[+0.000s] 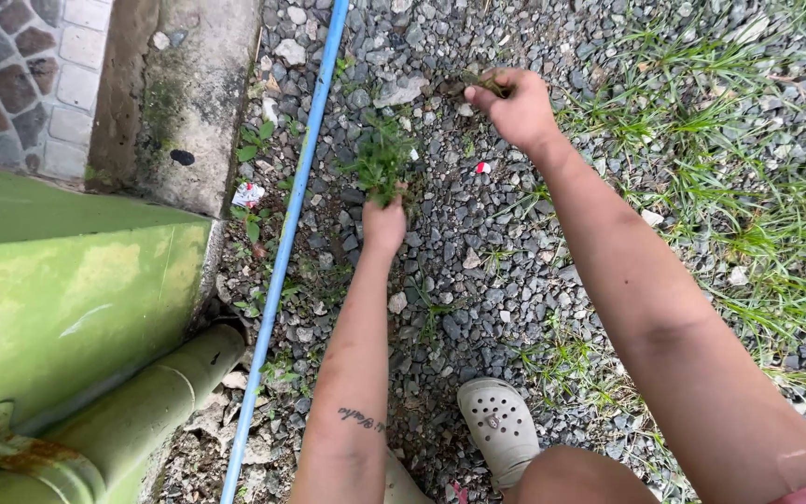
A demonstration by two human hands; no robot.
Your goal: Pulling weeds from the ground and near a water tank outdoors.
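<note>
A person is crouching over a gravel (506,271) yard, seen from above, with both bare arms reaching forward and away from the body. The left hand (383,227) is closing around the base of a small leafy weed (380,163), which is rising straight ahead of the knuckles, its stems running up and away from the person along the same line as the forearm; the grip is clenched low on the plant, right where it meets the stones. The right hand (518,109) is stretching further out and slightly to the right, pinching a darker tuft of roots or dried stems (478,82) between the fingertips; what exactly it is grasping is hard to make out at this distance, but that grip seems clenched too. The two hands are near each other yet apart, the left one being nearer the body and the only one touching the green weed. A long blue pipe (284,247) is lying across the gravel just left of the left arm, running the same way as the arm. Further left, a green wall (67,299) and a green drainpipe (156,397) are standing. Grass (776,233) is spreading on the right. A pale clog (499,425) is resting on the gravel below, between the arms.
</note>
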